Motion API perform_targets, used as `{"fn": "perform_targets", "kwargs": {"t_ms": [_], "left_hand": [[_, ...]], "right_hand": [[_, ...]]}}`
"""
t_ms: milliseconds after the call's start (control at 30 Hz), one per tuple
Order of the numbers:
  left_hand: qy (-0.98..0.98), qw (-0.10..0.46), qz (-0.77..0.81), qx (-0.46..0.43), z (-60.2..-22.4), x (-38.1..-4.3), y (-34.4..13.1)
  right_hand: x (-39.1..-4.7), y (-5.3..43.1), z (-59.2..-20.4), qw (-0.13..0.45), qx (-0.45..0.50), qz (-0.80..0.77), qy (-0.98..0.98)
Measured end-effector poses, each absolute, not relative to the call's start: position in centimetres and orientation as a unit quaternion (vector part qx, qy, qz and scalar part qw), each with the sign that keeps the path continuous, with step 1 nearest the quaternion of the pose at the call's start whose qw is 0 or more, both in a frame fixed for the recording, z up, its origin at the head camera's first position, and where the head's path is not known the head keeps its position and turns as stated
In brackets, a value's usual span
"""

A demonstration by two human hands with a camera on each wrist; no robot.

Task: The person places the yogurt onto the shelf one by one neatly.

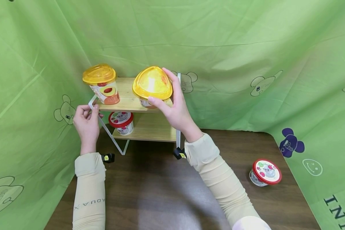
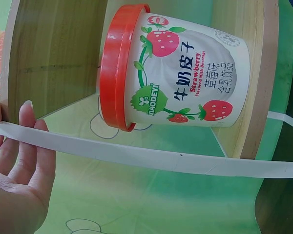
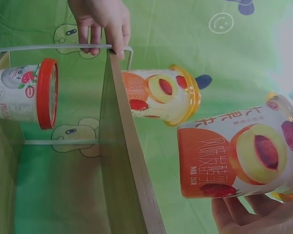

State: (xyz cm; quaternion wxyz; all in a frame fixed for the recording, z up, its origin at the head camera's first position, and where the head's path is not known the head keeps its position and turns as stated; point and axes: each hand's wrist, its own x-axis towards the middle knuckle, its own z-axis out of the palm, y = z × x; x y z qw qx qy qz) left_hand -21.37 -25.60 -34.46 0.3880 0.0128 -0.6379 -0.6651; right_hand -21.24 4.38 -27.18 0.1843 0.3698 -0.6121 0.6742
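Note:
My right hand grips a yogurt cup by its yellow lid, over the right part of the rack's upper board. The right wrist view shows a gap between this peach-printed cup and the board. A similar yellow-lidded cup stands upright on the upper board's left end. At the rack's upper left corner, my left hand pinches the white metal frame of the two-tier shelf rack. Below it, a red-lidded strawberry milk tub sits on the lower board's left side.
Another red-lidded tub stands on the dark wooden table at the right. A green cloth with bear drawings hangs behind the rack and along both sides.

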Motion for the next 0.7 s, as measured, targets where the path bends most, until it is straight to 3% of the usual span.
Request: {"fn": "perform_targets", "kwargs": {"t_ms": [700], "left_hand": [[-0.636,0.385,-0.668,0.014,-34.19,-21.30,-25.50]], "right_hand": [[-22.28,4.16,-26.19,0.150,0.327,0.666,-0.654]]}}
